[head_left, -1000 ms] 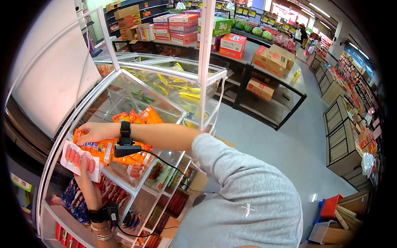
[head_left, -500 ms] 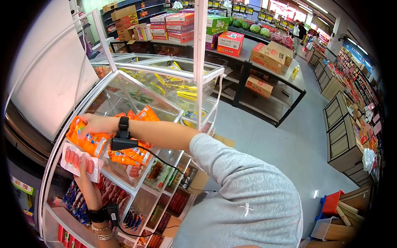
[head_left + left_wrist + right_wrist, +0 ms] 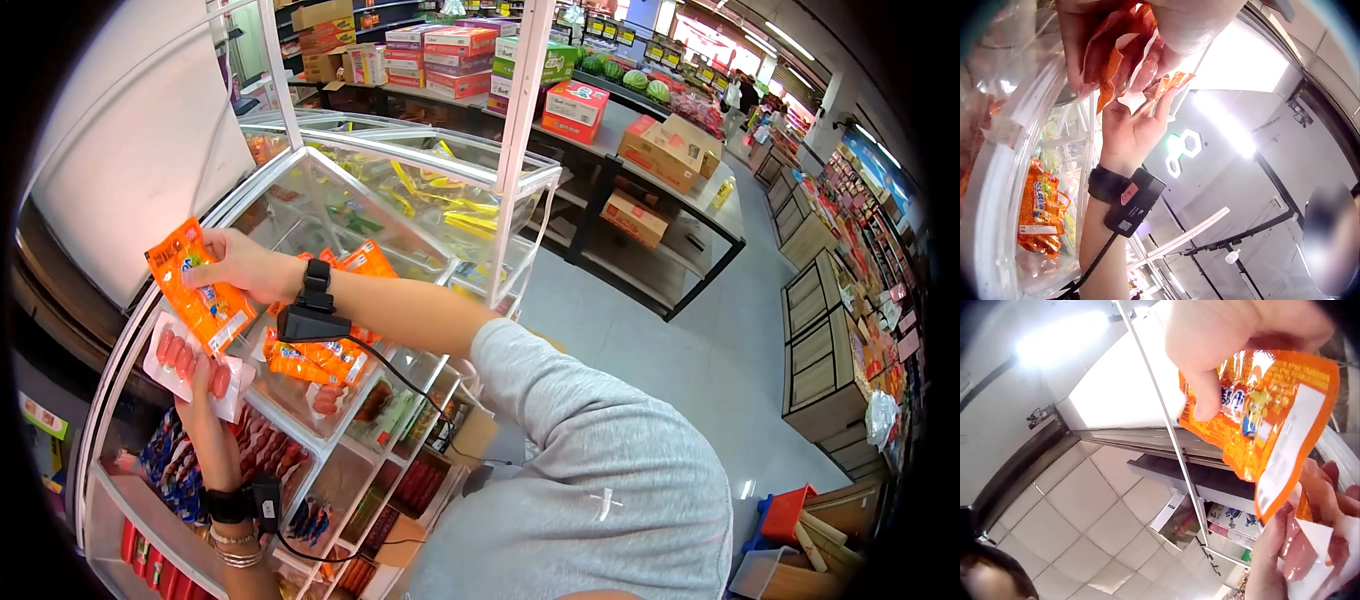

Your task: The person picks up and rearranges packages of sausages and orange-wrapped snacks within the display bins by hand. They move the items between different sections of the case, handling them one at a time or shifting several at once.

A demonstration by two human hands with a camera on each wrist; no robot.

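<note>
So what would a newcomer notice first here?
Probably the bright orange packet pinched in the person's right hand, left of centre in the head view. Just below it, the left hand holds a pack of reddish sausages. After that, perhaps the colourful stacked boxes in the background, near the top of that view.

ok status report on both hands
Left hand holds sausage pack. Right hand grips orange packet. No obstruction seen.
</note>
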